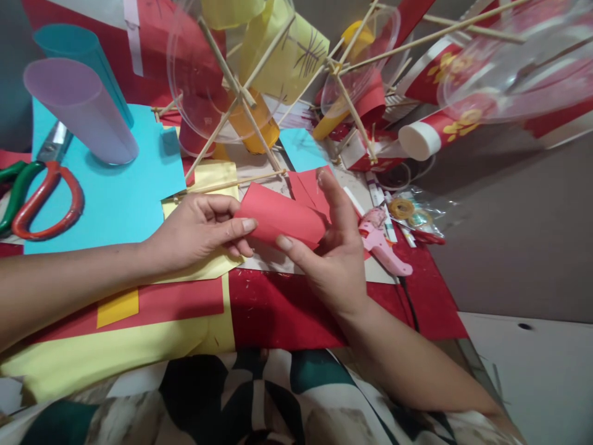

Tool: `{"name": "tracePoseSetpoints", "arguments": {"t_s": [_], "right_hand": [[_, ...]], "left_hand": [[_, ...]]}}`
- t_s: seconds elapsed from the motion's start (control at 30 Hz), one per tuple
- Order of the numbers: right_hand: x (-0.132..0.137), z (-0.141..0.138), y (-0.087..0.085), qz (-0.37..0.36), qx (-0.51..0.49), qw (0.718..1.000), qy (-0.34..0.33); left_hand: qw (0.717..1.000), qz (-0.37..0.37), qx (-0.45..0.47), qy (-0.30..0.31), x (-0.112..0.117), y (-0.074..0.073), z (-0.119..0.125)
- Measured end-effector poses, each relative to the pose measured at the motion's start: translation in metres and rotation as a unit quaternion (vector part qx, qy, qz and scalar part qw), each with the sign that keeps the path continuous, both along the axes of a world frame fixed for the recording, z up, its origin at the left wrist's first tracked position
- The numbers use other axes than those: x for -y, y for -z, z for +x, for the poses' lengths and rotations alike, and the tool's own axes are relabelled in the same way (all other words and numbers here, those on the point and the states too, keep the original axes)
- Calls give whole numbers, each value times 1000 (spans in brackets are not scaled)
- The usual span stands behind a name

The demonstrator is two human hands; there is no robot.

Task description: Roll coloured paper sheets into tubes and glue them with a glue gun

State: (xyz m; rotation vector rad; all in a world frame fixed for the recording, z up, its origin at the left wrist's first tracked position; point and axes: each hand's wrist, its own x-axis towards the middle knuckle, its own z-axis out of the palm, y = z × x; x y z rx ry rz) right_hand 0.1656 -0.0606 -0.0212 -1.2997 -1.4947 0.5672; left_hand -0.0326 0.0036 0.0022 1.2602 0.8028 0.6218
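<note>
Holding a curved red paper sheet (280, 213) above the red-topped table (287, 312). Left hand (197, 228) pinches its left end, thumb on the near face. Right hand (340, 262) curls about the right end, index finger raised; cannot tell how firmly its hidden fingers grip. Judgement: light, even pressure with edges aligned should round the curve without creasing.

Red rolled paper (282, 216) and a pink glue gun (385, 250) stand out against a crimson counter (287, 312), with a lilac tube (98, 120) and turquoise sheet (113, 207) at left and geometric green-black-cream clothing (287, 402) near.
</note>
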Motion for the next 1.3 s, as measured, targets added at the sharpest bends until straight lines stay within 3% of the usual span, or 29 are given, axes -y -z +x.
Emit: {"name": "tracePoseSetpoints", "arguments": {"t_s": [0.5,0.8,1.0,1.13,1.2,1.3], "right_hand": [[-1,1,2,-8,5,1000,18],[1,1,1,-91,-73,993,1],[0,10,-12,7,-14,997,80],[-2,18,-11,136,46,982,123],[-3,21,-8,201,83,968,124],[-3,23,-6,241,151,955,84]], "left_hand": [[999,2,-34,40,-3,2,-2],[999,21,-13,-28,-4,1,-3],[998,33,7,-56,-4,2,-4],[998,39,15,-52,-2,1,-3],[998,35,30,-48,-1,2,-2],[998,21,43,-35,0,4,-1]]}}
